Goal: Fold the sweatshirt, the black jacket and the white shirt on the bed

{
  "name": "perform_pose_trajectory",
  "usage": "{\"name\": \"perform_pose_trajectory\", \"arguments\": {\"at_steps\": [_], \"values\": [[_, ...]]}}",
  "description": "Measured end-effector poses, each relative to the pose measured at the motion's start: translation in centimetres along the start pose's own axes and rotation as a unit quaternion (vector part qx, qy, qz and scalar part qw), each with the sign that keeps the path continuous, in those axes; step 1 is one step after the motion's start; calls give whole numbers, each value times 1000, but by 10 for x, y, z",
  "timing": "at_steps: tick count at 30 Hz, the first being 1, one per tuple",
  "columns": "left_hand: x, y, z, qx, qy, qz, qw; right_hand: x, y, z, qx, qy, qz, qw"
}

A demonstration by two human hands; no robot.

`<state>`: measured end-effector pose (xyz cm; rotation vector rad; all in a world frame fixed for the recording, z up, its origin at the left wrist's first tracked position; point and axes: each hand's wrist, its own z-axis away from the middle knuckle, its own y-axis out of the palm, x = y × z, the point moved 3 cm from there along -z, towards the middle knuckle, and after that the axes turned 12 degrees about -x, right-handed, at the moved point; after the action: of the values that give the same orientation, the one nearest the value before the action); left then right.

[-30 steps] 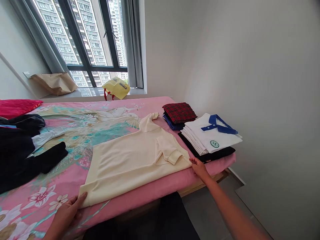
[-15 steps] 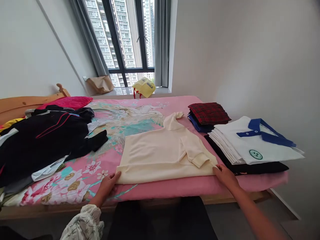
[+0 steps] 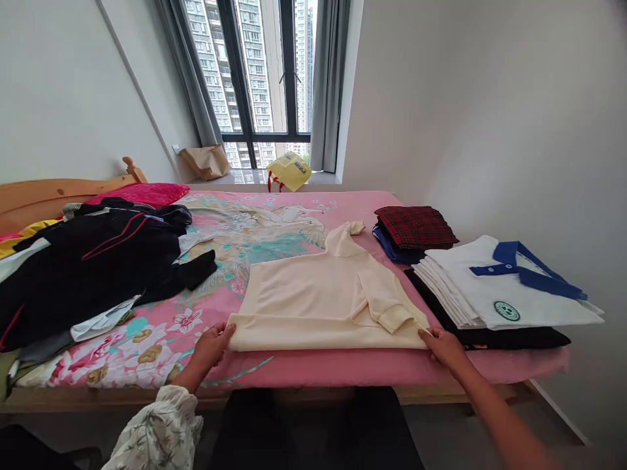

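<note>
Main garment: A cream turtleneck sweater (image 3: 318,300) is lying flat on the near half of the bed, with its collar pointed away from the person. One sleeve is folded inward across the body, and a folded band is seen along its near edge.

Left hand: The left hand (image 3: 210,346) is placed at the near left corner of the sweater. The edge is grasped between the curled fingers, but the thumb's position cannot be told.

Right hand: The right hand (image 3: 445,347) is placed at the near right corner of the sweater. The corner is pinched by the fingertips, and the hand is not clenched into a fist.

Under the garment: A pink floral bed sheet (image 3: 343,372) is spread below the sweater and the hands.

Right of the sweater, on the bed: A stack of white polo shirts (image 3: 509,294) with blue collars is laid on a folded black garment (image 3: 519,338). Farther from the person, a folded red plaid garment (image 3: 416,227) is lying on a blue garment (image 3: 392,248).

Left of the sweater, on the bed: A heap of dark clothes (image 3: 98,274) is lying just beside the sweater, and a red cushion (image 3: 147,193) is seen beyond it.

Beyond the bed: A yellow bag (image 3: 289,171) and a brown paper bag (image 3: 206,162) are placed on the sill of the window (image 3: 264,72).
</note>
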<state>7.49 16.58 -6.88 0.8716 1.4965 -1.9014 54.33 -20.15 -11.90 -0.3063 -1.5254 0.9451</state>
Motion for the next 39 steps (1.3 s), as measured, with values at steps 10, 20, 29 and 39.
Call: {"name": "perform_pose_trajectory", "arguments": {"at_steps": [10,20,29,39], "values": [[28,-19,7,0,36,-89,995,-17,-9,36,53,66,64,994],[-15,15,67,-68,478,-198,853,113,30,138,-21,-366,-43,930],[0,42,68,-7,373,-369,851,114,103,158,68,-470,123,871],[-76,94,90,-8,451,-239,860,113,120,158,55,-484,120,865]]}}
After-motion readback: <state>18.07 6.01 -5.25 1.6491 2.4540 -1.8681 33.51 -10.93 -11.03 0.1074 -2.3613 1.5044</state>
